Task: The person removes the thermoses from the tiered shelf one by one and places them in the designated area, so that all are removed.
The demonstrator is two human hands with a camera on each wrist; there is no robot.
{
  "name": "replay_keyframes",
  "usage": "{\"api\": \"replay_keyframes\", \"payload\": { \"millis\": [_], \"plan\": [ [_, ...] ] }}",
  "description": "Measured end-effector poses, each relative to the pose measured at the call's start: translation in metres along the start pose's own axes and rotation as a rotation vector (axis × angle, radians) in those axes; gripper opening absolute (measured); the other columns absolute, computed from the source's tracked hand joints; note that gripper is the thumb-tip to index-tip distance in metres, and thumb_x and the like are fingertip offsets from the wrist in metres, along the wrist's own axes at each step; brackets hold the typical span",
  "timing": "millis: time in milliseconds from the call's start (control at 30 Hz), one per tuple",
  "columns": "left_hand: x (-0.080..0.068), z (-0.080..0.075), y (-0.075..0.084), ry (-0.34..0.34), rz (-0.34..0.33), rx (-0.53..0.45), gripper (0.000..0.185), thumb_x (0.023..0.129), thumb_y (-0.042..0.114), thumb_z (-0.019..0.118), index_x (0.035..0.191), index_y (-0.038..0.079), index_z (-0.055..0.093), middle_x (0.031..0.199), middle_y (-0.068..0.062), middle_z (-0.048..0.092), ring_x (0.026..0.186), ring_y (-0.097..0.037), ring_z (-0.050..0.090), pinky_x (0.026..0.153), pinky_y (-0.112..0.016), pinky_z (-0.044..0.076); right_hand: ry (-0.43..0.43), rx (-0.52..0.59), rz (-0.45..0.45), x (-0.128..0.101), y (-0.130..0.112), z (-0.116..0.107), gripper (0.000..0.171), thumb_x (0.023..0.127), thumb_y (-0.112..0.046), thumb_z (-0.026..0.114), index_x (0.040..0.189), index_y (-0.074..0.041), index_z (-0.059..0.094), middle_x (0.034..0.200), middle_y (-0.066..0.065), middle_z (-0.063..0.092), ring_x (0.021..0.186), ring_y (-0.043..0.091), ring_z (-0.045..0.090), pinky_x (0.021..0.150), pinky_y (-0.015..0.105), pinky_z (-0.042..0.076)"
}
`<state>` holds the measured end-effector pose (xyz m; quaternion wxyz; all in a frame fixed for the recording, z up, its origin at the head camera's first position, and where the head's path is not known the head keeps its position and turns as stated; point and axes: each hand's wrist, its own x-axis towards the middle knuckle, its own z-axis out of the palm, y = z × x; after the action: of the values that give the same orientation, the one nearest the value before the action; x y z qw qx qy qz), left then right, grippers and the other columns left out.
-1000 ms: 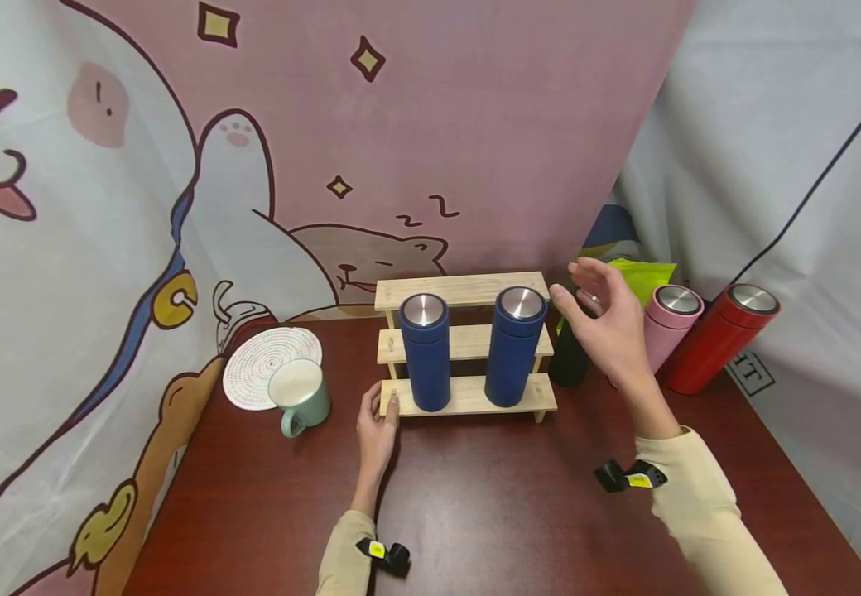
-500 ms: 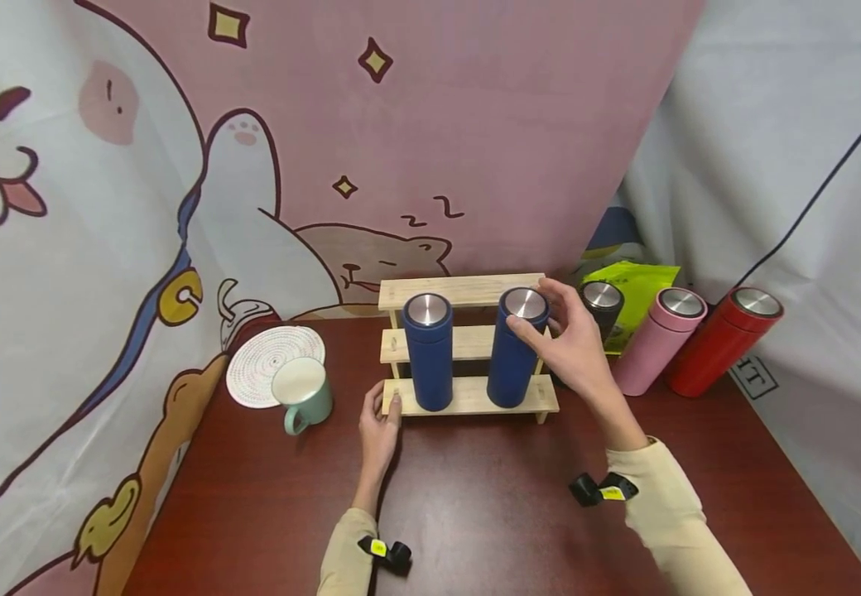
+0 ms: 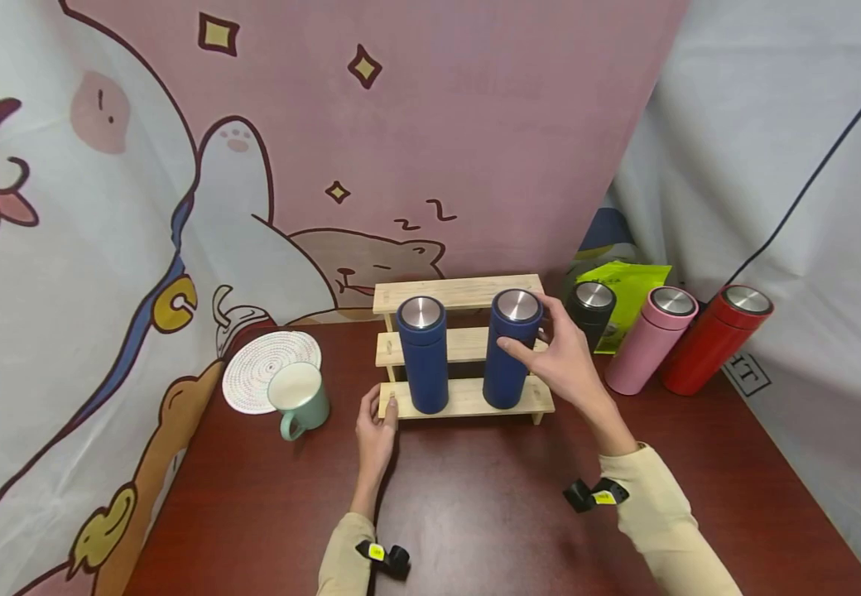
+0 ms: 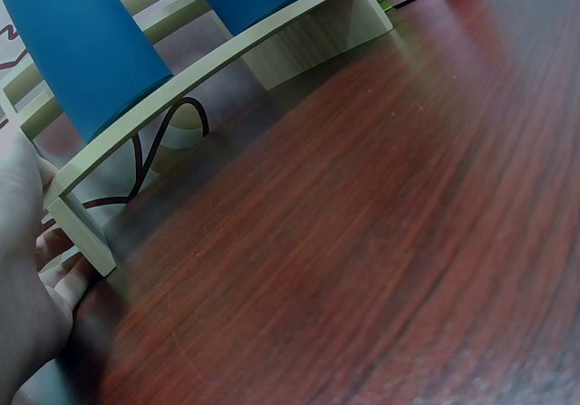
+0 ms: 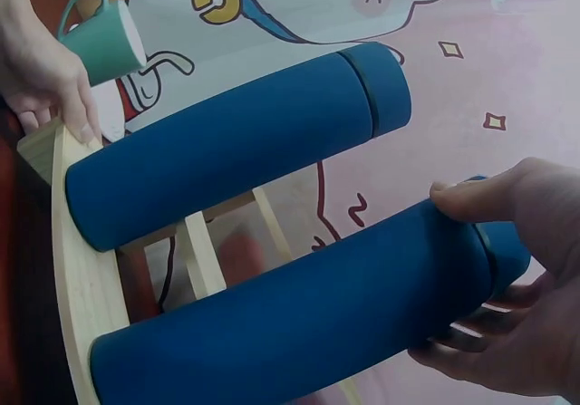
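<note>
Two dark blue thermos bottles with steel-topped lids stand upright on the lowest step of a wooden tiered rack (image 3: 468,291). Around the upper part of the right blue thermos (image 3: 507,364) my right hand (image 3: 566,358) holds on, thumb at the front and fingers behind, as the right wrist view also shows. The left blue thermos (image 3: 426,372) stands apart from both hands. At the rack's left end, my left hand (image 3: 376,430) grips the lowest step (image 4: 181,79), thumb on top and fingers by the end leg.
A mint mug (image 3: 300,397) overlaps a round woven mat (image 3: 252,372) on the left. To the right are a black thermos (image 3: 590,314), a pink thermos (image 3: 646,343), a red thermos (image 3: 717,343) and a yellow-green packet (image 3: 632,290). A printed cloth (image 3: 512,149) hangs behind the table.
My right hand has come left from beside the black thermos and taken hold of the right blue thermos, sliding slightly lower on it. The left hand stays on the rack.
</note>
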<state>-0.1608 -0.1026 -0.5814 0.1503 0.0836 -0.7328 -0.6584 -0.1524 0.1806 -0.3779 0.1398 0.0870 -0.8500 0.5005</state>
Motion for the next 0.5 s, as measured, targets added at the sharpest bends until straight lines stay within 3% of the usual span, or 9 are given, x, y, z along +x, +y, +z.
{"api": "replay_keyframes", "payload": {
  "millis": [100, 333, 500],
  "plan": [
    [-0.001, -0.001, 0.005, -0.008, -0.014, -0.008, 0.047, 0.101, 0.011, 0.063, 0.145, 0.0, 0.051, 0.141, -0.024, 0.058, 0.133, -0.036, 0.054, 0.104, -0.053, 0.044, 0.021, -0.014, -0.025, -0.001, 0.002, 0.001, 0.081, 0.081, -0.02, 0.087, 0.146, -0.004, 0.042, 0.137, 0.02, 0.06, 0.124, 0.04, 0.06, 0.104, 0.058, 0.047],
    [-0.011, -0.007, 0.038, -0.044, -0.003, 0.001, 0.045, 0.099, 0.007, 0.063, 0.141, -0.006, 0.052, 0.137, -0.027, 0.061, 0.13, -0.037, 0.057, 0.101, -0.05, 0.047, 0.104, -0.062, -0.075, -0.008, 0.007, -0.006, 0.076, 0.08, -0.023, 0.088, 0.142, -0.005, 0.048, 0.126, 0.019, 0.067, 0.109, 0.035, 0.068, 0.091, 0.056, 0.055],
    [-0.012, -0.007, 0.041, -0.037, 0.005, 0.002, 0.045, 0.099, 0.006, 0.063, 0.141, -0.006, 0.052, 0.137, -0.026, 0.061, 0.13, -0.037, 0.057, 0.099, -0.046, 0.048, 0.172, -0.111, -0.081, -0.015, 0.01, -0.017, 0.073, 0.081, -0.024, 0.087, 0.141, -0.004, 0.049, 0.123, 0.021, 0.068, 0.108, 0.039, 0.069, 0.089, 0.058, 0.055]
  ]
}}
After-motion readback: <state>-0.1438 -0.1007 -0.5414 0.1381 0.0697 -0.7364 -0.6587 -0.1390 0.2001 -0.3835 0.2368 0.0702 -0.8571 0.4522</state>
